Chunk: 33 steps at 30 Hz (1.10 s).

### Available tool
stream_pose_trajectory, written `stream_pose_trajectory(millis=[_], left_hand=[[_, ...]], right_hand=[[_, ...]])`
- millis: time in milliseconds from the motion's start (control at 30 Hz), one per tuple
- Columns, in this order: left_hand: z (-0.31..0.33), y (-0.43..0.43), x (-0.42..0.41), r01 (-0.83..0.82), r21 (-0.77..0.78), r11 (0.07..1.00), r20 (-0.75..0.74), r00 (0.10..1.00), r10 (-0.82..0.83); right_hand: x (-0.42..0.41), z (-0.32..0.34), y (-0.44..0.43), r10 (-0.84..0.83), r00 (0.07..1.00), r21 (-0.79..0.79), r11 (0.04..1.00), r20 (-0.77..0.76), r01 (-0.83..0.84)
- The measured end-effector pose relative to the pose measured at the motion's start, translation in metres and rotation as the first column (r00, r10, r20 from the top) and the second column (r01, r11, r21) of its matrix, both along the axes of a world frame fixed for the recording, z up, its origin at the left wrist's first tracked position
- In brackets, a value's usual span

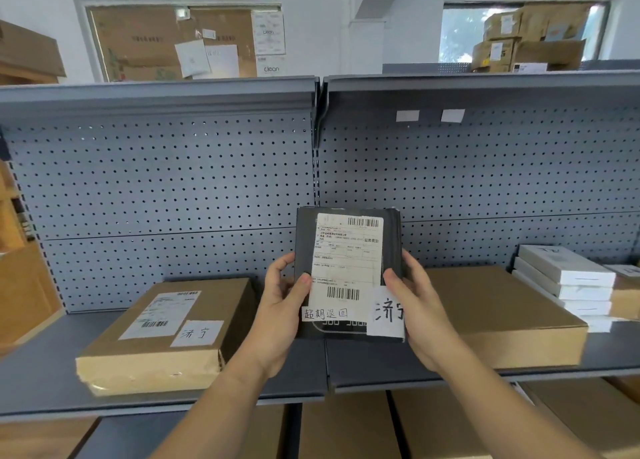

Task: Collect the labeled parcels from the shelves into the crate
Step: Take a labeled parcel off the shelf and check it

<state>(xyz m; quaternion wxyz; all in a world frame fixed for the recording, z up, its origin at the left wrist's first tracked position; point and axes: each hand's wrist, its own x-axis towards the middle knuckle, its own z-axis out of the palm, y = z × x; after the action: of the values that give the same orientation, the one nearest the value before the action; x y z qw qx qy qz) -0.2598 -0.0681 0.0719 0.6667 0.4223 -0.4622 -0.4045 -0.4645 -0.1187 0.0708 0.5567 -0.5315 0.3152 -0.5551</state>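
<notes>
Two hands grip one black parcel (348,271): it is held upright above the shelf (41,379), pinched by the left hand (280,315) and right hand (420,306) at its sides.

Black labeled parcel (348,271) in L hand (280,306) + R hand (420,306), above shelf (173,399).

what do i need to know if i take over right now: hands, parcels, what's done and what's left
Left hand and right hand both grip the black labeled parcel by its sides, upright in front of the shelf.
Brown labeled parcel lies on the shelf at left; plain brown box and white boxes at right.
Crate not in view.
Done: black parcel in hand. Left: crate it, then fetch the brown labeled parcel.
</notes>
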Motion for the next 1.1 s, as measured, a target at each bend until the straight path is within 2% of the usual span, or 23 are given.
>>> stream_pose_trajectory(millis=[233, 400, 500, 600, 767, 933, 1100], left_hand=[[-0.002, 0.003, -0.003, -0.017, 0.018, 1.000, 0.032, 0.999, 0.017], [0.001, 0.014, 0.010, 0.033, 0.035, 0.999, 0.066, 0.997, -0.035], [0.002, 0.025, 0.036, -0.112, 0.000, 0.994, 0.160, 0.981, 0.111], [0.004, 0.049, 0.072, -0.353, -0.026, 0.935, 0.379, 0.862, 0.336], [0.005, 0.120, 0.135, -0.677, -0.040, 0.735, 0.631, 0.553, 0.543], [-0.001, 0.226, 0.189, -0.887, -0.015, 0.461, 0.771, 0.283, 0.570], [-0.010, 0.341, 0.221, -0.975, 0.046, 0.217, 0.849, 0.153, 0.506]], right_hand=[[0.004, 0.002, 0.002, -0.031, 0.997, 0.019, 0.999, 0.073, 0.030], [0.003, 0.001, 0.000, -0.028, 0.996, 0.026, 0.999, 0.087, 0.026], [0.010, 0.000, -0.002, 0.035, 0.995, 0.036, 0.999, 0.094, -0.039], [0.033, 0.001, -0.005, 0.138, 0.985, 0.037, 0.989, 0.099, -0.142], [0.099, 0.000, 0.010, 0.376, 0.922, 0.030, 0.924, 0.099, -0.380], [0.180, -0.002, 0.060, 0.603, 0.790, 0.041, 0.791, 0.111, -0.610], [0.265, -0.008, 0.126, 0.792, 0.609, 0.018, 0.609, 0.053, -0.793]])
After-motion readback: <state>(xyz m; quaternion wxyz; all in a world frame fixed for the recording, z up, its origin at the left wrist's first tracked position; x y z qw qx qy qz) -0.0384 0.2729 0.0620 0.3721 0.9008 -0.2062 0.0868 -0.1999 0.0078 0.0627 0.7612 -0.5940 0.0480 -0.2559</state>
